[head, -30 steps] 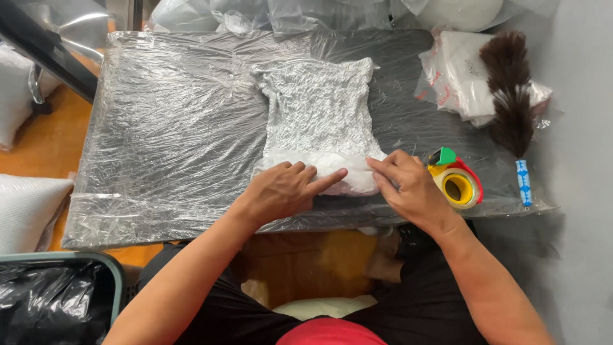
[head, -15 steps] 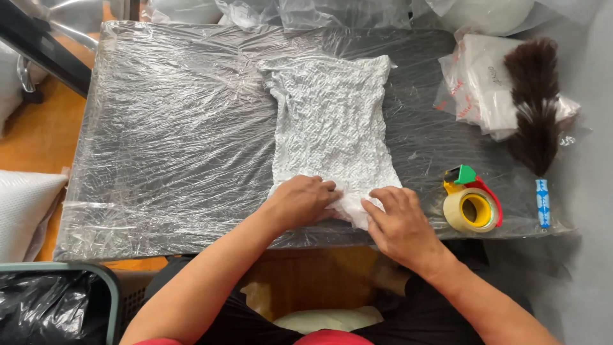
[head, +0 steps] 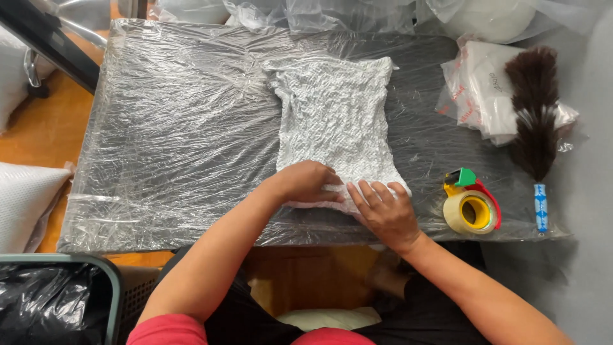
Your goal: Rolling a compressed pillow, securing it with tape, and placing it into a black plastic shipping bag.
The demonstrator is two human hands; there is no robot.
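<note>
A white textured garment (head: 335, 118) lies flat on a dark table wrapped in clear plastic film (head: 172, 128). My left hand (head: 305, 181) is curled on the garment's near hem and grips the bunched fabric. My right hand (head: 382, 211) lies right beside it with fingers spread, pressing the folded hem down. The lower edge of the garment is hidden under both hands.
A tape dispenser with a yellow roll (head: 471, 206) sits right of my right hand. A brown feather duster (head: 533, 121) lies on clear plastic bags (head: 479, 86) at far right. A bin with a black liner (head: 54, 300) stands at bottom left, a white sack (head: 25, 198) at left.
The garment's near hem has been folded further up the table. Both hands moved up with it, the right hand now pressing flat with fingers spread.
</note>
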